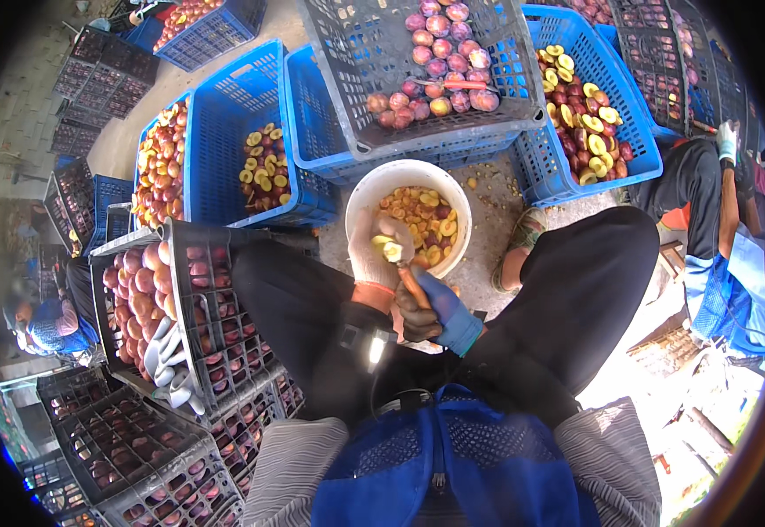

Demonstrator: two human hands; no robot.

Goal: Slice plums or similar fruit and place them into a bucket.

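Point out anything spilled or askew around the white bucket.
Bits of fruit lie scattered on the ground beside the white bucket, outside it. The dark crate of whole fruit sits tilted on the blue crates, with the fruit bunched at its low side.

The left hand [372, 255] covers most of the fruit half [389, 250] it grips, so only a yellow patch shows. The right hand [426, 303] hides the tool's [411, 283] working end (just an orange handle peeks out). Left of both hands, the stacked dark crates [137, 439] are cut by the rim.
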